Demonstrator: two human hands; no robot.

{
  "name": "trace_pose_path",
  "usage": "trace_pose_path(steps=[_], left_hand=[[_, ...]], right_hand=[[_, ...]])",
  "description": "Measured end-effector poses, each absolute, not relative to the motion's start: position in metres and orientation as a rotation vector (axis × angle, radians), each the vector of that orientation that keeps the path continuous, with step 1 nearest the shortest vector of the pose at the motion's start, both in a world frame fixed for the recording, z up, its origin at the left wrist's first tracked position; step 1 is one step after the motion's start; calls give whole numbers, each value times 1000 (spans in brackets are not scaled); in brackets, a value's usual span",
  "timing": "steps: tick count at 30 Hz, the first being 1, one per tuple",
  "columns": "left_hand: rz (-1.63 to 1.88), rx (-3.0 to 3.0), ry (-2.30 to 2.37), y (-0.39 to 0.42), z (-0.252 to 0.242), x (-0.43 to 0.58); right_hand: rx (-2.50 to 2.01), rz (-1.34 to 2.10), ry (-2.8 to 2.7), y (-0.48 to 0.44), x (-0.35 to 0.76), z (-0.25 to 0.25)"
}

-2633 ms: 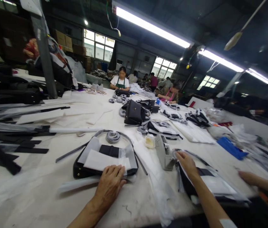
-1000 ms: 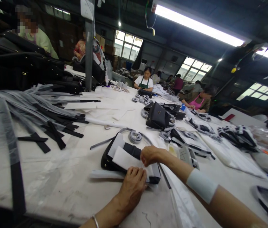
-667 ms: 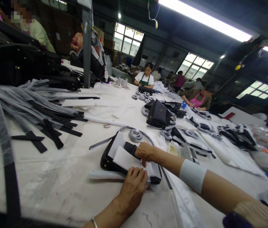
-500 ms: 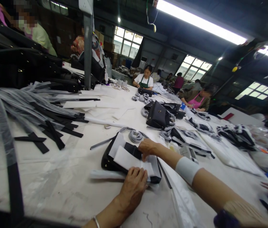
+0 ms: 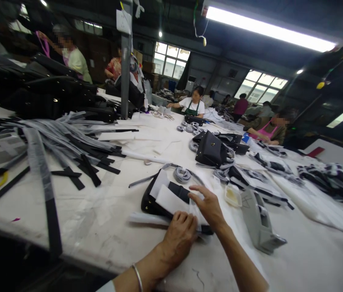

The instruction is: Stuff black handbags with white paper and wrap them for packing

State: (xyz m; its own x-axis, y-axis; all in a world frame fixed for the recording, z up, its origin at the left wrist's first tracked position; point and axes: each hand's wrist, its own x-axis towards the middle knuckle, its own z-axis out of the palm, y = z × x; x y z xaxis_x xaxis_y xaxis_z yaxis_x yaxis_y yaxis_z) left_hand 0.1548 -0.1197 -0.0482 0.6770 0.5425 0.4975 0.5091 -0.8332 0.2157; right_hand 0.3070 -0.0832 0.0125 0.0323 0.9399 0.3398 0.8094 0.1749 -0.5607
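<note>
A black handbag (image 5: 148,202) lies on its side in front of me, with white sheets (image 5: 171,198) laid over it. At its near edge the fingers of my left hand (image 5: 180,232) are bent and pressed onto the bag and its wrapping; their tips are hidden. My right hand (image 5: 209,205) is raised just over the bag's right side, thumb and fingers apart, holding nothing visible. A roll of clear wrapping (image 5: 149,219) sticks out to the left under the bag. Behind the bag rests a coiled grey strap (image 5: 182,174).
A grey tape dispenser (image 5: 258,221) and a small plastic tub (image 5: 232,196) stand to my right. Film-wrapped black straps (image 5: 76,152) spread over the left side, with piled black bags (image 5: 52,95) behind. Another bag (image 5: 210,148) stands farther back. Several co-workers are around the table.
The hand at the bag's right side has lifted and spread its fingers. The white-banded forearm seen before no longer shows. My left hand stays on the bag; the view has swung left.
</note>
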Motion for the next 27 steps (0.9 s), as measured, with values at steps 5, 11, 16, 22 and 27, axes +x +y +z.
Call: trace_pose_path(steps=[5,11,16,22,27], left_hand=[[856,2887,612,-112,-27,124],[1305,2817,873,-108,-10,22],[940,2902,1113,-98,-36,-15],[988,2927,1114,-71,-38,-8],[1154,2838,1255,-56,-32,-4]], right_hand=[[-1429,541,-1638,-105,278,-24],[-1393,284,-2125,-107,274,-20],[-1515,103,-2190,-108,266,-16],[-1724,52,-2201,-104,250,-19],[-1613,-153,-2159,-102,239,-37]])
